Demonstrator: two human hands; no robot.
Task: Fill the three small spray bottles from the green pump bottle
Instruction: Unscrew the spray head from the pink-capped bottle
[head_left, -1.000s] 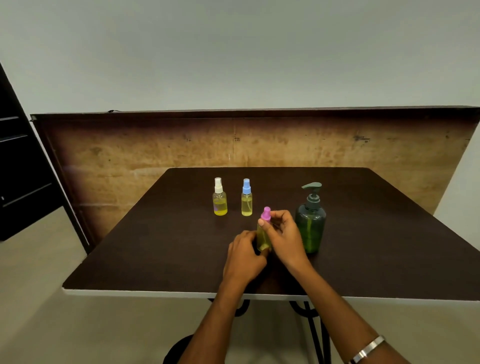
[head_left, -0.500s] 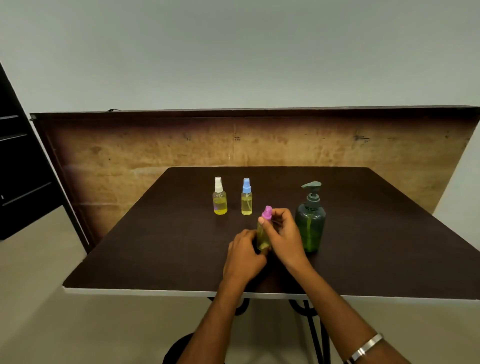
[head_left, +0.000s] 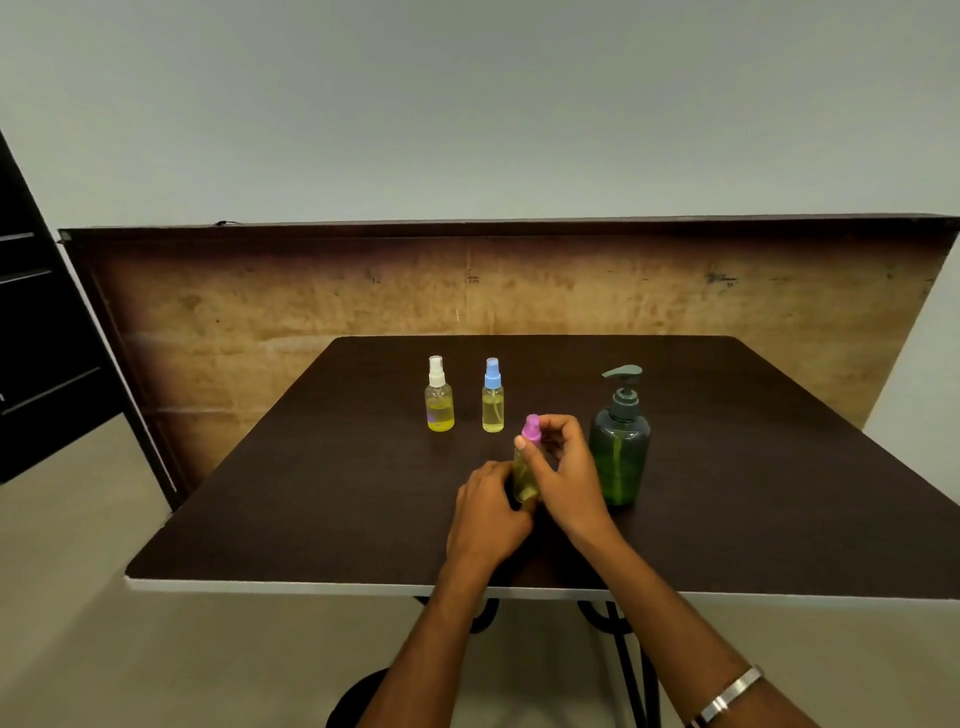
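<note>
Your left hand (head_left: 488, 512) grips the pink-capped bottle's (head_left: 523, 475) body on the table (head_left: 311, 493), beside the pump bottle (head_left: 619, 447); your right hand (head_left: 563, 467) pinches its cap (head_left: 531, 427). It's probably light, smooth plastic, so hold the body low.

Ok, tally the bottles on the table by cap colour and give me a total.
White cap: 1, the white-capped spray bottle
Blue cap: 1, the blue-capped spray bottle
Pink cap: 1, the pink-capped spray bottle, held by the left hand and right hand
Dark green pump: 1, the green pump bottle
Total: 4
</note>
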